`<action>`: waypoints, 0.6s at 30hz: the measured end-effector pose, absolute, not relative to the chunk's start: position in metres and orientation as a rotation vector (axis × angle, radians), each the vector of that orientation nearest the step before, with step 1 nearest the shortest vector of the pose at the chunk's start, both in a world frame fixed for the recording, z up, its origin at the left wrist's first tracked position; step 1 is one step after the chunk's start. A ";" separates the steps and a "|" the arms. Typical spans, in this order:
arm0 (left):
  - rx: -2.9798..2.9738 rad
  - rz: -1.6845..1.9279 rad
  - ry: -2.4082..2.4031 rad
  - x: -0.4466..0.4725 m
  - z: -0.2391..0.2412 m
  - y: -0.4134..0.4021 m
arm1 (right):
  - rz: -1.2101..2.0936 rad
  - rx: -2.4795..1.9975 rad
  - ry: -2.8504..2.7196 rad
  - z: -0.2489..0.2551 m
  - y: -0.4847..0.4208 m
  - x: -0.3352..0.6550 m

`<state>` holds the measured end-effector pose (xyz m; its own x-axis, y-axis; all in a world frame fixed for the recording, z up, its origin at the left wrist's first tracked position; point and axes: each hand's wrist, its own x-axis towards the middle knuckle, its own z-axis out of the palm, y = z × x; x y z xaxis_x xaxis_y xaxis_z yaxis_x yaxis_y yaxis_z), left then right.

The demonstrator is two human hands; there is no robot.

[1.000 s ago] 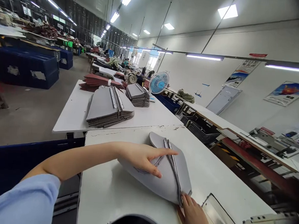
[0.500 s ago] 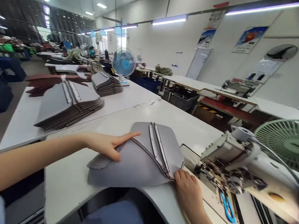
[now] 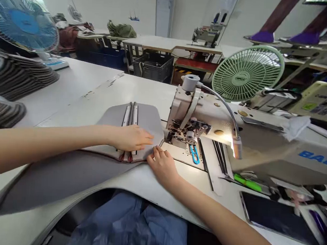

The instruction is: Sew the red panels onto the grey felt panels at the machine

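Note:
A grey fabric panel lies on the white table, with two pale strips running side by side down it. Below a dark piped seam, a second grey flap spreads toward the lower left. My left hand rests palm down across the strips, fingers stretched out. At the panel's right edge, my right hand has its fingers bent over the fabric; its thumb is hidden. Just beyond that edge stands a sewing machine, its needle area close to the panel's corner. Blue thread snips lie on its bed.
Stacks of grey panels and a blue fan stand at left. A green fan is behind the machine. To the right lie a dark tablet-like device and a bright green object. Behind are grey crates.
My view has swung right toward the sewing machine. The panel has turned and come near the machine, and my left hand has moved from its left side onto the strips.

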<state>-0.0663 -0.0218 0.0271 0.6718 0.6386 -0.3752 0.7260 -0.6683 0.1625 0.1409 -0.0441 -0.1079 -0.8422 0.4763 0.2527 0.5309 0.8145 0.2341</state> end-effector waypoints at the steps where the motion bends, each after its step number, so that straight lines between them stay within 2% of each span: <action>1: 2.643 -0.430 1.052 -0.056 0.009 -0.011 | -0.453 -0.776 -2.782 -0.110 -0.045 0.144; 6: 2.688 -0.315 1.162 -0.034 -0.040 0.010 | -0.433 -0.763 -2.698 -0.112 -0.036 0.165; 18: 2.630 -0.281 1.369 -0.011 -0.044 0.008 | -0.164 -0.872 -2.782 -0.099 -0.024 0.185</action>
